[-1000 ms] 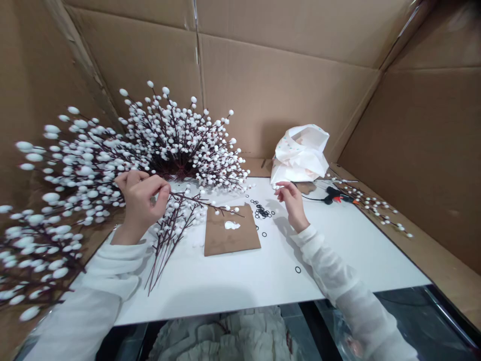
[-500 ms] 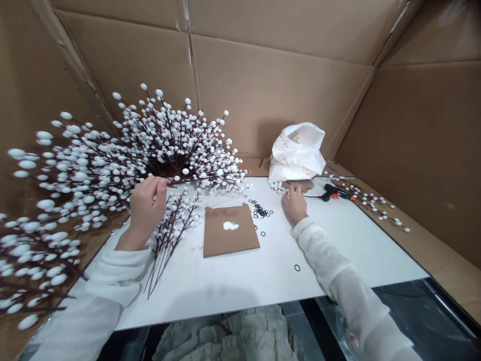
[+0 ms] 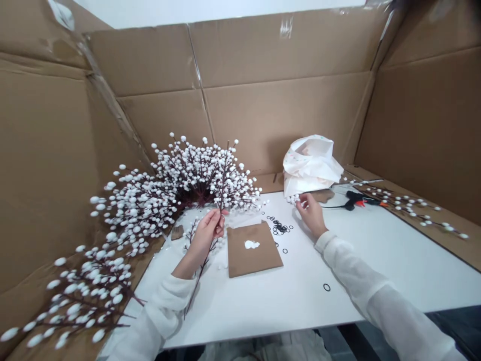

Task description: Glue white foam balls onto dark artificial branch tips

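Left hand pinches a brown stem while right hand, grip unclear, seems to pick white berries, so next move needs delicate pinch.

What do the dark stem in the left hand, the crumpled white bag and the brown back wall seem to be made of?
Dark stem: perhaps plastic-coated wire or wood; it looks thin and brownish, too small to settle.
White bag: thin plastic or paper, judging by its soft wrinkles.
Back wall: matt cardboard, very likely, given the fold creases and shiny tape.
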The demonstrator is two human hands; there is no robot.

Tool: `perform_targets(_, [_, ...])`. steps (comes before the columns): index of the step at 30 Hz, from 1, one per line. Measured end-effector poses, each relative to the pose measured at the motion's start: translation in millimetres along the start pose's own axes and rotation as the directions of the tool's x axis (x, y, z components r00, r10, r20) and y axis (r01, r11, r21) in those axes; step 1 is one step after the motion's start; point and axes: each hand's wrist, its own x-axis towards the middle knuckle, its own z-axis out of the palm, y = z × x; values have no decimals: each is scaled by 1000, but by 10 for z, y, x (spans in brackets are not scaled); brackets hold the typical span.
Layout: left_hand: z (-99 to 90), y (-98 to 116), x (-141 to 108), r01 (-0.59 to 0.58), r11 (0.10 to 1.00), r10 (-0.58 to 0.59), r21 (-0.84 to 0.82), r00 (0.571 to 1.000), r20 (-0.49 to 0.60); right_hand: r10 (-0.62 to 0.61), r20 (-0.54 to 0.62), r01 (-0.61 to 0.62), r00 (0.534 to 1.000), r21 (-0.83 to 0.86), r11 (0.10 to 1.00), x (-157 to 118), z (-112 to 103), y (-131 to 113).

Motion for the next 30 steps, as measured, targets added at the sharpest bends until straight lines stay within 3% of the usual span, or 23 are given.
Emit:
perform_targets(2, [126,39,-2,24,999,-22,-44,999,35,62,39,-72,997,318,945,-10,63,-239])
perform_targets(5, [326,65,29,33,999,-32,-24,998,45,194,227,-296,954,630,718,-60,170,-680])
perform_targets(9, [574,-51,93,37,995,-35,-89,999,22,155,532,-546,832,740,393,-195,282,-1098])
perform_targets(12, [665,-227,121,34,995,-34,-89,999,9,129,615,-626,778,743,236,-314,337,-1134])
perform_targets(17, [666,-423,81,-13,999,13,34,1000,-1,163,626,-646,763,723,245,-430,333,-1033])
perform_targets(22, [648,-424,53,39,999,-38,-18,999,21,142,620,-636,772,744,204,-462,281,-1106])
perform_targets(30, [657,-410,29,-16,999,17,-43,1000,9,136,648,-662,749,720,211,-554,253,-1155])
